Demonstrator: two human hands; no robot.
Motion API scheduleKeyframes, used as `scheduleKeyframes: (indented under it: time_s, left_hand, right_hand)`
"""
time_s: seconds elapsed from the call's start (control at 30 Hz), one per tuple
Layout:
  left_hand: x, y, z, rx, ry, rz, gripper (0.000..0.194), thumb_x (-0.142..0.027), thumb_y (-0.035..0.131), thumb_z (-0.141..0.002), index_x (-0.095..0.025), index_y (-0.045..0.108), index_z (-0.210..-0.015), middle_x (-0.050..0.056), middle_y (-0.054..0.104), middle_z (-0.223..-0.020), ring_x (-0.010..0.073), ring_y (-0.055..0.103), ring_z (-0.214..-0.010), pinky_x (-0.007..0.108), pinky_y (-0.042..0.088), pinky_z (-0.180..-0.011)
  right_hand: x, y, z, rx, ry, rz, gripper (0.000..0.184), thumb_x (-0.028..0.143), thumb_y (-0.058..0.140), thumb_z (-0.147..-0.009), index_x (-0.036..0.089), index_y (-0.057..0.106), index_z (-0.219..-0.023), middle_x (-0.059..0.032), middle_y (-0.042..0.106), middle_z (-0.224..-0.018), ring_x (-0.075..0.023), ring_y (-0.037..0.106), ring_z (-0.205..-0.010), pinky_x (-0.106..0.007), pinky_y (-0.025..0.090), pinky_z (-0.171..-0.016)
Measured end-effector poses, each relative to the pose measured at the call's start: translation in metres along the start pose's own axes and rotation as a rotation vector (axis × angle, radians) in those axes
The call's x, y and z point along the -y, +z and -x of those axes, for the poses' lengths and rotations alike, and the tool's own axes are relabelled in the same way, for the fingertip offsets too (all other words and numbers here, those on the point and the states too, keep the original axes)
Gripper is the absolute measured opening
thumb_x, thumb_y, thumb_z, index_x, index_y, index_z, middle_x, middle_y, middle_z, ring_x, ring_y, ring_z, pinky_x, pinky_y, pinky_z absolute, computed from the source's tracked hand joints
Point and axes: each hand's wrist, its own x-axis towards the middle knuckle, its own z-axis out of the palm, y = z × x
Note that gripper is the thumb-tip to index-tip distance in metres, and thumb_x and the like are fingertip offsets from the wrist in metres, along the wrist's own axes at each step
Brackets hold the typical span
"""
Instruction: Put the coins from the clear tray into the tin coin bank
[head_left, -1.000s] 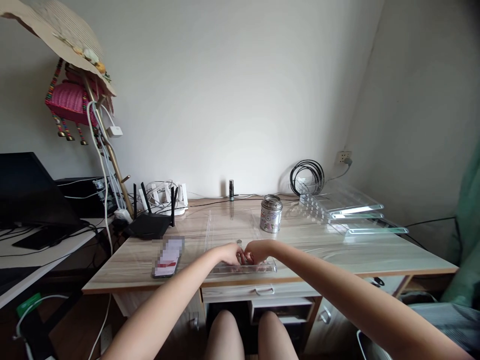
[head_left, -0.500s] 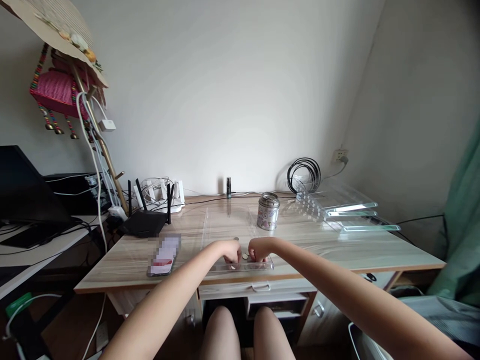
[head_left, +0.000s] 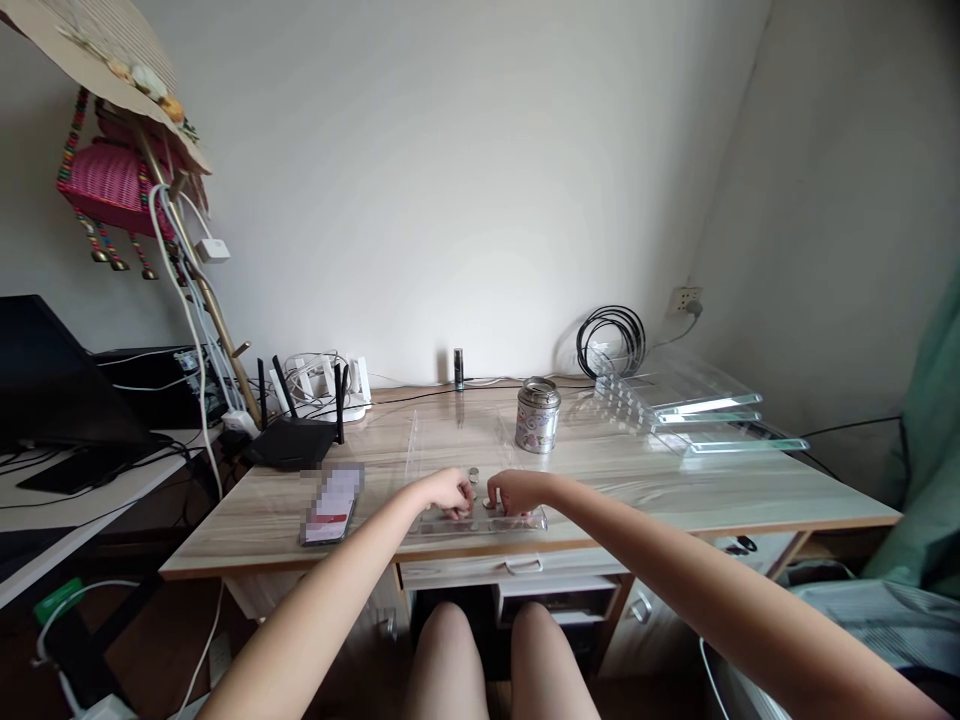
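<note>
Both hands reach down into a clear plastic tray (head_left: 414, 450) at the front of the desk. My left hand (head_left: 450, 492) has its fingers curled down at the tray's floor; anything between them is hidden. My right hand (head_left: 516, 492) is bent at the knuckles, its index fingertip and thumb side at a small silvery coin (head_left: 486, 504). Just beyond the gap between my hands lies another coin (head_left: 473, 475). A patterned metal tin (head_left: 538, 420) with a silvery lid stands upright behind and right of my right hand.
A phone (head_left: 331, 510) lies left of the tray, with a black router (head_left: 291, 443) behind it. Stacked clear plastic trays (head_left: 697, 400) and a coiled black cable (head_left: 611, 342) are at the right. A small dark bottle (head_left: 458, 369) stands by the wall.
My left hand has shifted slightly left and its fingers have spread a little from a tighter curl. My right index finger has moved onto the coin beside it. The view has shifted slightly.
</note>
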Motion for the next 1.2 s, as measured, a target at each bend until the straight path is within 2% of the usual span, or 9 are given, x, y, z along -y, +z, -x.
scheduleKeyframes:
  time_s: [0.1, 0.17, 0.33, 0.43, 0.63, 0.8, 0.9, 1.03, 1.2]
  left_hand:
    - [0.002, 0.005, -0.006, -0.15, 0.002, 0.695, 0.013, 0.001, 0.051, -0.058, -0.009, 0.054, -0.065, 0.0, 0.053, -0.053, 0.0081, 0.05, -0.046, 0.021, 0.043, -0.049]
    - [0.002, 0.005, -0.011, -0.225, -0.003, 0.964, 0.011, 0.0, 0.045, -0.064, -0.009, 0.052, -0.065, 0.001, 0.051, -0.052, 0.0058, 0.048, -0.044, 0.018, 0.041, -0.046]
    - [0.004, -0.002, -0.019, -0.402, 0.046, 1.244, 0.019, -0.012, 0.033, -0.075, -0.013, 0.04, -0.058, -0.003, 0.04, -0.048, 0.0016, 0.039, -0.037, 0.011, 0.032, -0.036]
    - [0.007, 0.0, -0.018, -0.467, 0.086, 1.396, 0.021, -0.018, 0.03, -0.078, -0.015, 0.037, -0.058, -0.002, 0.038, -0.05, 0.0027, 0.042, -0.04, 0.012, 0.036, -0.038]
    - [0.005, 0.018, -0.022, -0.403, 0.06, 1.584, 0.025, -0.025, 0.026, -0.08, -0.012, 0.044, -0.068, 0.009, 0.048, -0.064, 0.0147, 0.054, -0.06, 0.027, 0.047, -0.051]
    - [0.006, 0.007, -0.014, -0.437, 0.144, 1.652, 0.02, -0.017, 0.03, -0.079, -0.014, 0.041, -0.061, 0.003, 0.046, -0.057, 0.0058, 0.046, -0.045, 0.015, 0.038, -0.039]
    - [0.012, -0.008, -0.001, -0.433, 0.193, 1.654, 0.021, -0.018, 0.037, -0.076, -0.015, 0.035, -0.054, 0.0, 0.042, -0.051, 0.003, 0.037, -0.038, 0.011, 0.026, -0.031]
    - [0.015, -0.02, 0.01, -0.383, 0.222, 1.644, 0.02, -0.018, 0.037, -0.073, -0.016, 0.034, -0.053, -0.004, 0.033, -0.044, 0.003, 0.027, -0.032, 0.013, 0.016, -0.029]
    - [0.014, -0.01, 0.001, -0.373, 0.211, 1.641, 0.017, -0.016, 0.036, -0.072, -0.015, 0.037, -0.055, -0.003, 0.037, -0.045, 0.0031, 0.028, -0.032, 0.014, 0.018, -0.031]
  right_hand:
    - [-0.003, -0.001, -0.003, 0.067, -0.002, -0.029, 0.033, 0.017, 0.056, -0.049, 0.017, 0.06, -0.082, 0.0008, 0.06, -0.066, -0.0101, 0.053, -0.05, -0.023, 0.042, -0.052]
    - [-0.003, -0.003, -0.006, 0.11, 0.01, -0.052, 0.03, 0.018, 0.056, -0.049, 0.017, 0.061, -0.079, 0.0009, 0.06, -0.067, -0.0106, 0.054, -0.051, -0.023, 0.042, -0.052]
    - [-0.001, -0.009, -0.009, 0.184, 0.065, -0.105, 0.027, 0.015, 0.06, -0.046, 0.015, 0.063, -0.073, 0.0013, 0.059, -0.058, -0.0124, 0.056, -0.05, -0.025, 0.044, -0.052]
    - [0.004, -0.015, -0.009, 0.129, 0.067, -0.14, 0.024, 0.016, 0.062, -0.047, 0.012, 0.063, -0.07, -0.0004, 0.059, -0.056, -0.0126, 0.056, -0.051, -0.023, 0.045, -0.052]
    - [0.028, -0.043, -0.02, -0.228, -0.001, -0.178, 0.028, 0.031, 0.051, -0.067, 0.017, 0.059, -0.089, -0.0022, 0.063, -0.078, -0.0072, 0.057, -0.06, -0.015, 0.043, -0.055]
    - [0.034, -0.044, -0.019, -0.402, 0.058, 0.005, 0.029, 0.03, 0.051, -0.068, 0.018, 0.058, -0.093, -0.0071, 0.06, -0.091, -0.0173, 0.056, -0.08, -0.026, 0.041, -0.067]
    - [0.023, -0.03, -0.008, -0.373, 0.096, 0.139, 0.029, 0.026, 0.065, -0.052, 0.016, 0.061, -0.079, -0.0101, 0.058, -0.091, -0.0254, 0.05, -0.09, -0.036, 0.036, -0.076]
    - [0.009, -0.017, 0.008, -0.189, 0.08, 0.288, 0.032, 0.027, 0.069, -0.041, 0.017, 0.062, -0.071, -0.0058, 0.059, -0.083, -0.0248, 0.049, -0.088, -0.041, 0.032, -0.078]
    - [0.007, -0.019, 0.015, -0.032, 0.051, 0.363, 0.019, 0.019, 0.068, -0.037, 0.019, 0.061, -0.054, 0.0001, 0.058, -0.068, -0.0214, 0.048, -0.085, -0.039, 0.029, -0.08]
